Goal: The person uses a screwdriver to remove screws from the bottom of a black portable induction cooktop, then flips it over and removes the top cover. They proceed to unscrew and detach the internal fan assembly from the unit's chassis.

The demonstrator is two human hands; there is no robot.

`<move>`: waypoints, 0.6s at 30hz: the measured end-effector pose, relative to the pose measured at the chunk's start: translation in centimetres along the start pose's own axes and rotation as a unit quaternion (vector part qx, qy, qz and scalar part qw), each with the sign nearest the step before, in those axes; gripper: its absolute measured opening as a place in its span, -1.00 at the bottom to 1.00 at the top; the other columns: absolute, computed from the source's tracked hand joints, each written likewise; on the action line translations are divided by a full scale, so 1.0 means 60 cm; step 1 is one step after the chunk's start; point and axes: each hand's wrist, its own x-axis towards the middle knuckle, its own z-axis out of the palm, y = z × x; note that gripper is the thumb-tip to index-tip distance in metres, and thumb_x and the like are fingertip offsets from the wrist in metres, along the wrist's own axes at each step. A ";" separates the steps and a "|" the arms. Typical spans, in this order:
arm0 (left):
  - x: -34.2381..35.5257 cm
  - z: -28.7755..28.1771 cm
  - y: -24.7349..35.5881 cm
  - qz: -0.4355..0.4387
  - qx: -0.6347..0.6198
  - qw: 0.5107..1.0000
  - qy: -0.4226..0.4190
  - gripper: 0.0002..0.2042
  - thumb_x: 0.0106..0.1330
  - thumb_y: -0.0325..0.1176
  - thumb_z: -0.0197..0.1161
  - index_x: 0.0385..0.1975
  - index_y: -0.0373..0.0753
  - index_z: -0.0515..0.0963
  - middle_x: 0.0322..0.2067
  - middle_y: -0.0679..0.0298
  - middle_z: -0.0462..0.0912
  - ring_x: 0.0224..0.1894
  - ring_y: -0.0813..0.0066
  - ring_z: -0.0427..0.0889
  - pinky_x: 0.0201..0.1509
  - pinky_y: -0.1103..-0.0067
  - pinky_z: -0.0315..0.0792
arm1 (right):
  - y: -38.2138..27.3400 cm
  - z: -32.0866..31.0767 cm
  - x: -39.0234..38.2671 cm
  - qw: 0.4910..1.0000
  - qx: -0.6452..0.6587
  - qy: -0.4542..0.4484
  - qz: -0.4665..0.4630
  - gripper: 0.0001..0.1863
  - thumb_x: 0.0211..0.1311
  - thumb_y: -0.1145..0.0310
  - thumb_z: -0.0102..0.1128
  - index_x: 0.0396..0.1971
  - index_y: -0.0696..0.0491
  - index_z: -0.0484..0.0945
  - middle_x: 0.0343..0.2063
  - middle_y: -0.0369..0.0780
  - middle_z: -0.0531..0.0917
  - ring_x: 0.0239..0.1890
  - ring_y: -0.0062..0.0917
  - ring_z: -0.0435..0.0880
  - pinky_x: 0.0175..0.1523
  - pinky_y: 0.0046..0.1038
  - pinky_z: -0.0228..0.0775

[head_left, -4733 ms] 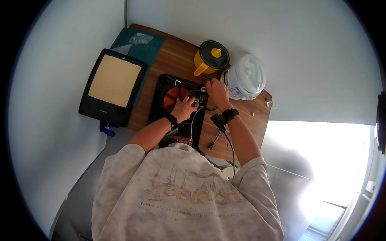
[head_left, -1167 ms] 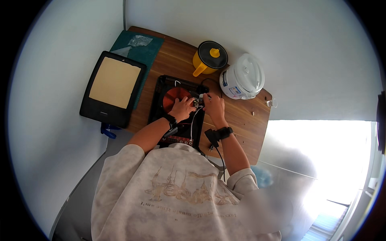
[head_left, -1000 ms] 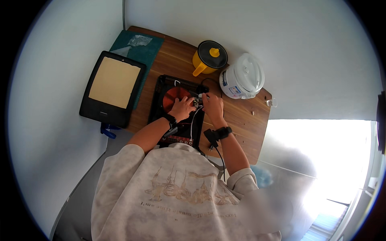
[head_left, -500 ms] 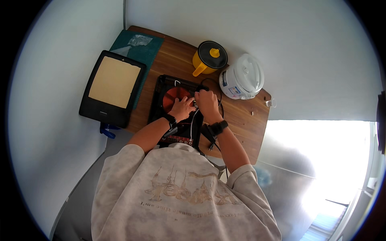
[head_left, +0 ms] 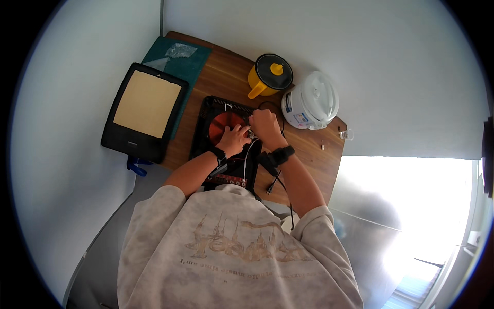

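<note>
The open black casing (head_left: 199, 135) lies on the near part of the tabletop (head_left: 303, 164), its near end running up to the person's shirt (head_left: 239, 242); from where I stand, a round copper coil (head_left: 219, 122) shows inside it, with a small circuit board (head_left: 250, 135) just beside the coil. The left hand (head_left: 234, 140) rests over the two, its grip spread, thumb on the coil and fingertips at the board; the right hand (head_left: 265, 126) bends over the casing's right edge, its grip drawn in close, though what it has hold of, if anything, I cannot tell; a white wire (head_left: 245, 164) runs down below the left hand.

To the right, a stretch of wood lies between the right forearm and the tabletop's edge, with a small pale bit (head_left: 322, 147) on it; a clear cup (head_left: 347, 134) stands right at that edge. Beyond the right hand, the white cooker (head_left: 309, 105) and yellow pot (head_left: 274, 73) stand near each other, close to the wall, a black cord (head_left: 282, 123) curving just before them; on the left, a black panel (head_left: 133, 145) partly covers a green mat (head_left: 191, 74), a strip of wood between it and the casing.
</note>
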 end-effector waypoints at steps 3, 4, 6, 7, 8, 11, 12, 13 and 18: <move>0.003 0.010 -0.003 0.005 0.011 1.000 0.015 -0.61 0.00 -0.26 0.41 -0.09 0.19 0.63 0.27 0.30 0.28 0.20 0.21 0.29 0.00 0.13 0.35 | 0.024 0.002 0.005 1.000 0.001 -0.021 0.011 -0.76 0.18 0.28 0.21 -0.44 0.18 0.63 -0.49 0.01 0.65 -0.34 -0.05 0.66 -0.18 -0.14 0.53; 0.005 0.012 -0.003 0.006 0.009 1.000 0.013 -0.61 0.01 -0.26 0.41 -0.10 0.19 0.63 0.28 0.30 0.27 0.20 0.21 0.29 0.00 0.13 0.35 | 0.035 0.005 0.005 0.999 0.000 -0.032 0.016 -0.77 0.17 0.28 0.21 -0.40 0.17 0.65 -0.47 0.01 0.66 -0.32 -0.06 0.66 -0.16 -0.14 0.52; 0.006 0.009 -0.004 0.007 0.006 1.000 0.009 -0.62 0.01 -0.27 0.40 -0.10 0.19 0.63 0.31 0.30 0.24 0.21 0.21 0.29 0.00 0.13 0.35 | 0.050 0.003 0.002 1.000 0.009 -0.017 -0.005 -0.77 0.18 0.28 0.20 -0.44 0.16 0.65 -0.48 0.01 0.66 -0.35 -0.04 0.67 -0.19 -0.15 0.55; 0.003 0.009 -0.001 0.007 0.004 1.000 0.003 -0.63 0.02 -0.27 0.40 -0.10 0.19 0.63 0.32 0.30 0.24 0.21 0.21 0.29 0.00 0.13 0.35 | 0.058 0.002 0.000 1.000 0.013 -0.009 -0.016 -0.77 0.19 0.29 0.19 -0.46 0.16 0.64 -0.48 0.01 0.67 -0.36 -0.04 0.67 -0.21 -0.16 0.56; 0.001 0.009 0.000 0.003 0.003 1.000 0.000 -0.63 0.02 -0.26 0.40 -0.10 0.19 0.63 0.32 0.30 0.23 0.21 0.20 0.29 0.00 0.13 0.35 | 0.060 -0.003 -0.001 0.999 0.028 -0.008 -0.014 -0.77 0.19 0.28 0.18 -0.43 0.15 0.65 -0.47 0.01 0.67 -0.35 -0.03 0.67 -0.20 -0.14 0.54; 0.006 0.008 -0.004 0.002 0.003 1.000 -0.008 -0.63 0.04 -0.25 0.40 -0.09 0.19 0.63 0.33 0.30 0.22 0.22 0.19 0.29 0.01 0.12 0.35 | 0.059 -0.009 -0.021 0.997 0.071 0.019 0.012 -0.76 0.21 0.25 0.17 -0.35 0.13 0.66 -0.44 0.01 0.67 -0.32 -0.01 0.66 -0.16 -0.10 0.51; 0.008 0.008 -0.004 0.004 0.002 1.000 -0.011 -0.63 0.04 -0.25 0.41 -0.08 0.19 0.63 0.33 0.30 0.22 0.22 0.19 0.28 0.01 0.11 0.35 | 0.056 -0.010 -0.032 0.995 0.083 0.042 0.034 -0.75 0.23 0.24 0.16 -0.34 0.13 0.66 -0.43 0.01 0.67 -0.31 -0.01 0.66 -0.16 -0.10 0.51; 0.009 0.008 -0.004 0.001 0.003 1.000 -0.011 -0.63 0.04 -0.24 0.41 -0.08 0.20 0.63 0.33 0.30 0.22 0.23 0.18 0.28 0.02 0.10 0.35 | 0.054 -0.011 -0.041 0.992 0.095 0.066 0.056 -0.74 0.24 0.23 0.15 -0.32 0.13 0.66 -0.42 0.01 0.68 -0.31 -0.01 0.66 -0.16 -0.09 0.50; 0.009 0.008 -0.005 0.000 0.010 1.000 -0.024 -0.61 0.05 -0.24 0.41 -0.06 0.21 0.62 0.33 0.30 0.21 0.25 0.17 0.26 0.04 0.09 0.35 | 0.029 -0.002 -0.068 0.988 0.091 0.058 0.111 -0.72 0.28 0.21 0.12 -0.32 0.13 0.66 -0.42 0.02 0.68 -0.32 -0.03 0.66 -0.18 -0.11 0.51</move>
